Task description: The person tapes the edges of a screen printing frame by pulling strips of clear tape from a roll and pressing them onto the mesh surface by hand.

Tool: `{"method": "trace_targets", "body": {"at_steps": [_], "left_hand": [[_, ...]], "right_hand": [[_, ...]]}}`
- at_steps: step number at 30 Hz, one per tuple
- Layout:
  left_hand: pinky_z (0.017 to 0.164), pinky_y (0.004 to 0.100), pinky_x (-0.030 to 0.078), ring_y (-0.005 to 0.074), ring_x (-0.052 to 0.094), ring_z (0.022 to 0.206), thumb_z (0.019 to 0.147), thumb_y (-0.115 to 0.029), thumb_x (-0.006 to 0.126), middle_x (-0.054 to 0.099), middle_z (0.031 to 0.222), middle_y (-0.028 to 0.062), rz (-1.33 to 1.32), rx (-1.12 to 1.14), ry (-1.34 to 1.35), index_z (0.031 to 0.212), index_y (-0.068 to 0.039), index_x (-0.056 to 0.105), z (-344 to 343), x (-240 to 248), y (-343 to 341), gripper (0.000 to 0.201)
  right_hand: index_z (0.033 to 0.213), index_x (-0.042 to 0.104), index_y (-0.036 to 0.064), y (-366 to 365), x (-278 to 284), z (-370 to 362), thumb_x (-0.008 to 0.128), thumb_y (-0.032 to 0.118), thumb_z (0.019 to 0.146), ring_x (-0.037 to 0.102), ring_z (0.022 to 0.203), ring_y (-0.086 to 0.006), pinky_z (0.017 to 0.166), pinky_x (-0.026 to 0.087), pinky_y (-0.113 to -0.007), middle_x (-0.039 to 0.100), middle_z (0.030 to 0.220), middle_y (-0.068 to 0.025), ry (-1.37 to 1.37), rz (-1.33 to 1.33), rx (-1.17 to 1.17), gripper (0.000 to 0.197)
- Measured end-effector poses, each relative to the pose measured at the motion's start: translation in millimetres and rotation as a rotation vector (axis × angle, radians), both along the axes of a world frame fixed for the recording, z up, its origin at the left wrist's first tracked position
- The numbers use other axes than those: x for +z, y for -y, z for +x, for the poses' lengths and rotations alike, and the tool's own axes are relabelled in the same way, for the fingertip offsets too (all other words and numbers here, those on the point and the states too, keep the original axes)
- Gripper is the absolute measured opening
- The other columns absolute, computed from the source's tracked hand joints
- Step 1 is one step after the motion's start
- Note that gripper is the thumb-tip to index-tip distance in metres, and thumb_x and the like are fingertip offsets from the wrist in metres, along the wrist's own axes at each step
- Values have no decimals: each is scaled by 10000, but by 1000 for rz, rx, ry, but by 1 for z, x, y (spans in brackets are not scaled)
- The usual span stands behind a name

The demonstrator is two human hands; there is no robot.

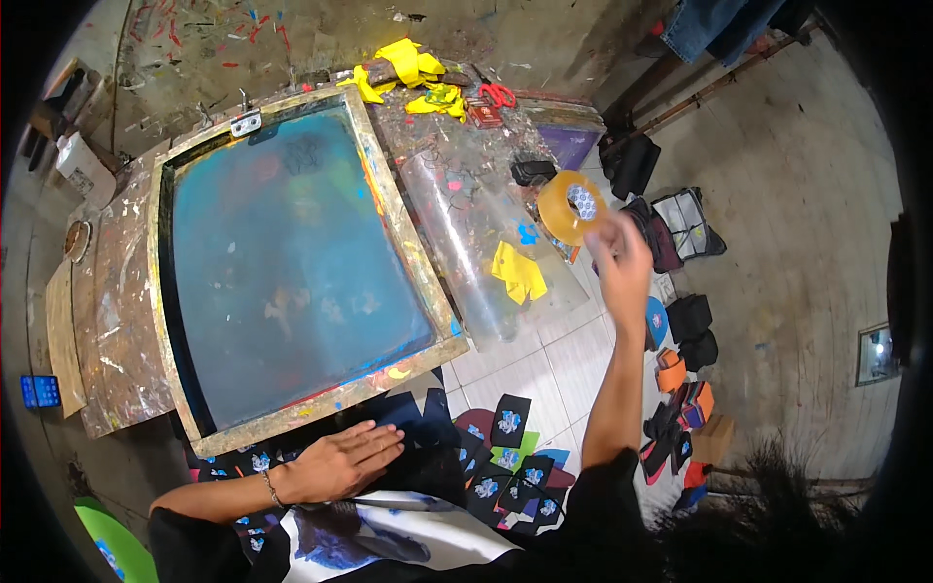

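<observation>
A roll of clear yellowish packing tape is at the right edge of the worktable. My right hand, slightly blurred, has its fingers closed at the roll's near right edge. My left hand holds nothing; its fingers are stretched out flat, just below the near edge of a screen-printing frame. Blue-grey mesh with paint stains fills that wooden frame, and a metal hinge clamp sits at its far edge. To the right of the frame lies a clear plastic sheet with a yellow scrap on it.
Crumpled yellow pieces, red-handled scissors and a small red box lie at the table's far end. Several dark printed pieces are spread on the tiled floor. Bags stand along the right wall. A phone shows at far left.
</observation>
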State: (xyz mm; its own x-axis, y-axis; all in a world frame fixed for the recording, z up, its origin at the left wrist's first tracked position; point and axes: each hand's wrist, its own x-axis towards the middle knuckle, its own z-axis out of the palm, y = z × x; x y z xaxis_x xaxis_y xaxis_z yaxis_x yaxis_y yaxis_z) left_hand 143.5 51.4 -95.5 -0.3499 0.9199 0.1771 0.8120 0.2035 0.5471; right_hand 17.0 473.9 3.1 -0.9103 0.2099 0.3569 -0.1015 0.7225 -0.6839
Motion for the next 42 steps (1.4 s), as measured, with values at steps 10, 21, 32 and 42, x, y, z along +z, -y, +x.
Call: {"method": "trace_targets", "body": {"at_steps": [10,21,32,42], "left_hand": [[848,379,568,283,691,942,869,-153,732,707,1035,123,176,301,156,1110,-17,683,3,4,12,281],[871,390,545,308,670,986,902,-176,704,690,1086,136,565,377,274,1144,-5,674,-12,34,-9,298],[1209,493,263,372,414,1399,803,-409,780,516,1416,246,513,352,517,1355,75,507,16,39,-83,784],[1172,471,335,296,528,1341,909,-161,700,676,1279,129,473,560,594,1173,1,704,30,14,-40,310]], "right_hand": [[923,761,60,-79,-86,-208,696,510,788,697,949,-390,833,540,-448,728,992,-204,584,845,66,475],[1106,714,-55,-67,36,-63,675,80,911,634,978,-151,890,480,-283,706,1055,-96,250,-99,-28,241],[936,747,-89,128,-33,204,700,-48,800,699,819,-196,765,546,-288,746,912,-176,625,-840,79,150],[1467,198,13,190,-69,211,634,-51,865,591,1177,-231,981,478,-341,566,1333,-239,698,-1173,308,746]]}}
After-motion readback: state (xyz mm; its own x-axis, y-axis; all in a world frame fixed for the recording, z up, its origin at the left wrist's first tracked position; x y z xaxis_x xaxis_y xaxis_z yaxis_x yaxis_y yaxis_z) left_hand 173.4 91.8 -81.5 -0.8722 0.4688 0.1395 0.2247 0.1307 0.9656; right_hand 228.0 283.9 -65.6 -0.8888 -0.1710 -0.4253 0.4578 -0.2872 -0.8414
